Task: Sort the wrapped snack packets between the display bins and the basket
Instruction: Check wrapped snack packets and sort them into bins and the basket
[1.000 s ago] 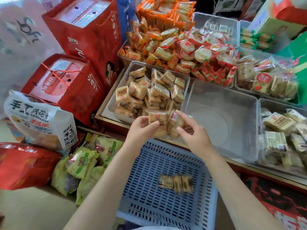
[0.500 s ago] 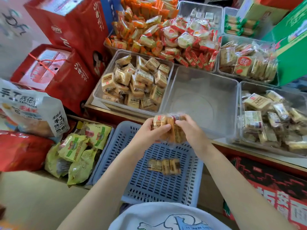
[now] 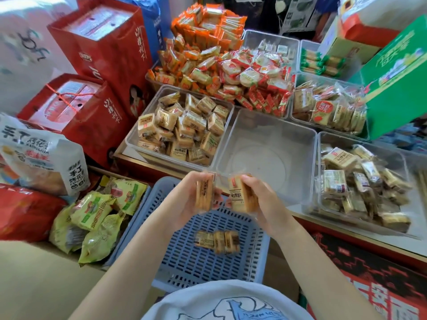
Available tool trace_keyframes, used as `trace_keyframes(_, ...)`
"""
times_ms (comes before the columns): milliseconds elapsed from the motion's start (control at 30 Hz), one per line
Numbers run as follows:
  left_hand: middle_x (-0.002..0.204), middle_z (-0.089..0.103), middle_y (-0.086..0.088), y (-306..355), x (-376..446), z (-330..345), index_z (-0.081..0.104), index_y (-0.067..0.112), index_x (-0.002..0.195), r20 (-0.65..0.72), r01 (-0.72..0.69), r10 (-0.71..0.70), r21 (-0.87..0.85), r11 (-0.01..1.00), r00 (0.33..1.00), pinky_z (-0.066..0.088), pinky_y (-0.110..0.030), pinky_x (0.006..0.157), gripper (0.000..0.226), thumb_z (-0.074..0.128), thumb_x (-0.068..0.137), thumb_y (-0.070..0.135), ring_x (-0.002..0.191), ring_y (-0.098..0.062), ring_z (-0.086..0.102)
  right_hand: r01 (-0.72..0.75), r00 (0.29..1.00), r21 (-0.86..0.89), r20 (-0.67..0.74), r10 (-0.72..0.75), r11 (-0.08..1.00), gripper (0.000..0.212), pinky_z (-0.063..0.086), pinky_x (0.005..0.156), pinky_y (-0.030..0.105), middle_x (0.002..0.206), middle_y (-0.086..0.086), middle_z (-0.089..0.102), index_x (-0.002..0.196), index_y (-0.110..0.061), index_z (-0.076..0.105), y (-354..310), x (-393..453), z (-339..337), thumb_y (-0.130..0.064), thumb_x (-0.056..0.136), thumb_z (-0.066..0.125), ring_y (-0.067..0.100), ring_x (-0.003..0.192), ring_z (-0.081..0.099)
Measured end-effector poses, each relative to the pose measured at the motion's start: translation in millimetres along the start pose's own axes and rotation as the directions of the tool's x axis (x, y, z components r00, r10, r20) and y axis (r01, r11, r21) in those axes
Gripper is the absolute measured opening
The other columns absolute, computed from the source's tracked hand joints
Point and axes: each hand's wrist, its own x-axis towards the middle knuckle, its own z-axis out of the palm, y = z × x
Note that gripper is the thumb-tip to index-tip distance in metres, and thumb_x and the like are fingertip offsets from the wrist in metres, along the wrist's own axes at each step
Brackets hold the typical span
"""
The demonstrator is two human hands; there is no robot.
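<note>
above the basket [image 3: 258, 257], my left hand [image 3: 184, 202] and right hand [image 3: 263, 204] each grip a light, crinkly, breakable packet [image 3: 203, 195] by its sides.

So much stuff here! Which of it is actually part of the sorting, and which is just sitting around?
Part of the job:
- left hand gripping one tan packet
- right hand gripping another packet
- blue basket, packets lying in it
- full tan bin
- empty clear bin

Just lying about:
- red gift boxes
- green snack bags
- green carton
</note>
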Motion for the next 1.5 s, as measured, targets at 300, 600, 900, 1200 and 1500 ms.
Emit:
trace_keyframes(300, 0.11, 0.074, -0.016, -7, -4, 8, 0.067, 0.009, 0.123, 0.028, -0.003, 0.002, 0.034, 0.999, 1.0, 0.053, -0.04, 0.088, 0.063, 0.048, 0.089, 0.058, 0.094, -0.025, 0.071, 0.053, 0.997, -0.029, 0.064, -0.051, 0.998, 0.042, 0.058, 0.076, 0.035, 0.112, 0.008, 0.072, 0.126, -0.032, 0.06, -4, -19, 2, -0.045, 0.086, 0.059, 0.024, 0.099, 0.072)
trace_keyframes(600, 0.1, 0.075, -0.014, -3, -8, 8, 0.056, 0.006, 0.115, 0.138, -0.055, 0.011, 0.322, 0.945, 0.99, 0.058, -0.044, 0.08, 0.077, 0.085, 0.069, 0.06, 0.088, -0.028, 0.073, 0.087, 0.988, -0.209, -0.103, -0.11, 0.974, 0.019, 0.054, 0.092, 0.06, 0.09, 0.011, 0.068, 0.082, -0.028, 0.061, 9, -25, 2, -0.036, 0.085, 0.078, 0.031, 0.087, 0.069)
trace_keyframes(900, 0.098, 0.062, -0.041, -5, -11, 11, 0.076, 0.022, 0.093, 0.117, -0.265, 0.237, 0.437, 0.86, 0.964, 0.053, -0.058, 0.086, 0.042, 0.091, 0.066, 0.05, 0.085, -0.045, 0.064, 0.162, 0.969, -0.346, -0.122, -0.216, 0.924, 0.014, 0.058, 0.083, 0.045, 0.088, 0.006, 0.068, 0.081, -0.025, 0.069, 5, -33, 0, -0.017, 0.091, 0.075, 0.027, 0.088, 0.069)
trace_keyframes(1200, 0.092, 0.075, -0.022, -1, -26, 21, 0.078, 0.004, 0.088, -0.102, -0.338, 0.381, 0.296, 0.893, 0.919, 0.06, -0.047, 0.078, 0.027, 0.082, 0.072, 0.026, 0.083, -0.032, 0.072, 0.228, 0.899, -0.488, -0.227, -0.374, 0.843, 0.013, 0.047, 0.076, 0.022, 0.09, -0.003, 0.068, 0.08, -0.026, 0.068, -3, -38, 8, -0.024, 0.089, 0.079, 0.015, 0.088, 0.066)
trace_keyframes(1500, 0.087, 0.073, -0.013, -1, -31, 25, 0.076, 0.012, 0.091, -0.082, -0.293, 0.324, 0.267, 0.918, 0.942, 0.057, -0.042, 0.075, 0.027, 0.077, 0.076, 0.035, 0.08, -0.026, 0.068, 0.209, 0.898, -0.418, -0.275, -0.343, 0.884, 0.021, 0.058, 0.08, 0.046, 0.08, 0.009, 0.072, 0.072, -0.022, 0.067, -6, -41, 12, -0.027, 0.091, 0.075, 0.028, 0.077, 0.069)
